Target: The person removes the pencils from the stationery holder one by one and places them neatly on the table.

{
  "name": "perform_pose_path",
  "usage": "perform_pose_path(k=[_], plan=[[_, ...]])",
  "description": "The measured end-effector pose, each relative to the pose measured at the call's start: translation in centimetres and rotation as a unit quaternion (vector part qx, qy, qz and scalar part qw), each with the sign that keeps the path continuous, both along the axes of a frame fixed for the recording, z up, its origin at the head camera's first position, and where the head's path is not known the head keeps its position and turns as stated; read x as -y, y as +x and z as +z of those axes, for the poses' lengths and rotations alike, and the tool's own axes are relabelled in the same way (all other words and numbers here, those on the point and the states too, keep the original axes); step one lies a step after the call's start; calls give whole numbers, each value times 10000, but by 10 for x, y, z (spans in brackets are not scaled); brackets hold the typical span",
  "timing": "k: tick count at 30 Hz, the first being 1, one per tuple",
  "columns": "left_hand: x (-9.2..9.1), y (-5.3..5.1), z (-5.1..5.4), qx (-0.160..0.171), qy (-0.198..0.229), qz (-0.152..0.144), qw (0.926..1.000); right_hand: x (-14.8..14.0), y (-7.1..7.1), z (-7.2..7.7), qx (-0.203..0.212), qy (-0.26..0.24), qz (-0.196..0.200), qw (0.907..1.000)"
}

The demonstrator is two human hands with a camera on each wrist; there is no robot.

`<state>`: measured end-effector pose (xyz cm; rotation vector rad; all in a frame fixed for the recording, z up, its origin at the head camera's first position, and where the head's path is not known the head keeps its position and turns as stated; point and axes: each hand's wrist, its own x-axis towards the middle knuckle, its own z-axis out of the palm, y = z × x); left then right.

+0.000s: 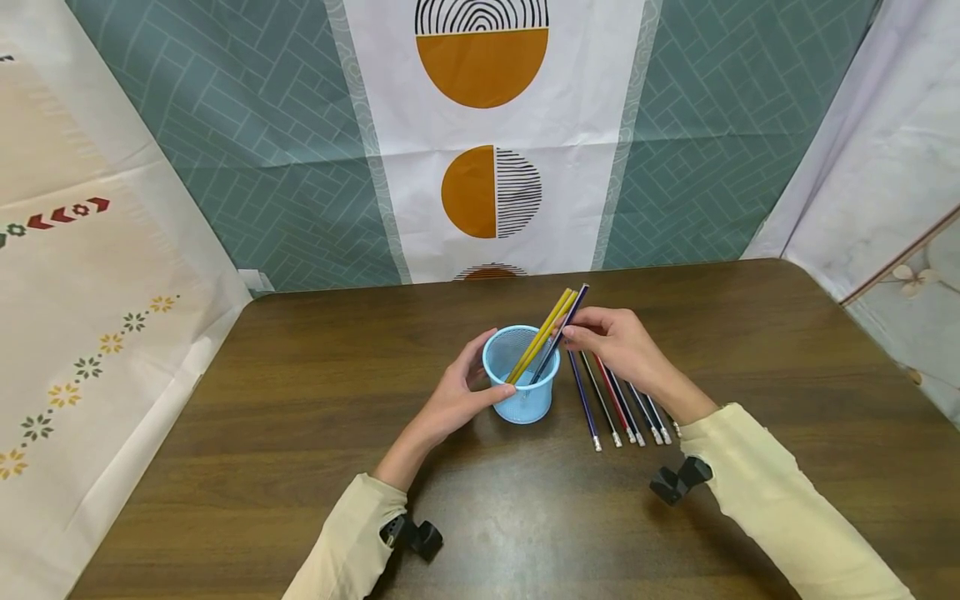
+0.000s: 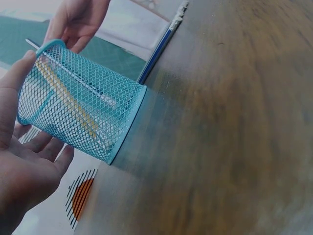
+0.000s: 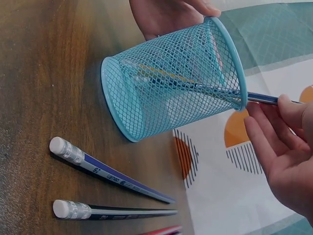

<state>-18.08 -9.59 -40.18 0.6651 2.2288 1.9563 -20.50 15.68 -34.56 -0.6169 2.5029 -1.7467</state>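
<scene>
A light blue mesh pencil cup [image 1: 525, 408] stands upright on the brown table. My left hand [image 1: 453, 396] holds it from the left, thumb at the near rim and fingers around the far side. Two yellow pencils [image 1: 537, 343] lean inside it toward the right. Between thumb and fingers, my right hand [image 1: 622, 343] pinches a dark blue pencil [image 3: 261, 98] at the cup's right rim. That pencil's lower part is inside the cup, seen through the mesh in the right wrist view.
Several loose pencils [image 1: 585, 404] lie in a row right of the cup, eraser ends toward me, partly under my right forearm. The wooden table [image 1: 337, 358] ends at a patterned cloth [image 1: 300, 167] behind.
</scene>
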Motion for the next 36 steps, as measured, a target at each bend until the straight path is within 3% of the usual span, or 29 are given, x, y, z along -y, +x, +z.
perform_pose_path(k=[6, 25, 36], plan=[[0, 0, 0, -5, -15, 27, 10000, 3, 1, 1, -226, -333, 105, 9991], [0, 1, 0, -24, -36, 0, 10000, 4, 0, 18, -592, -650, -180, 9960], [0, 0, -1, -19, -67, 52, 10000, 3, 0, 35, -661, -445, -415, 9960]])
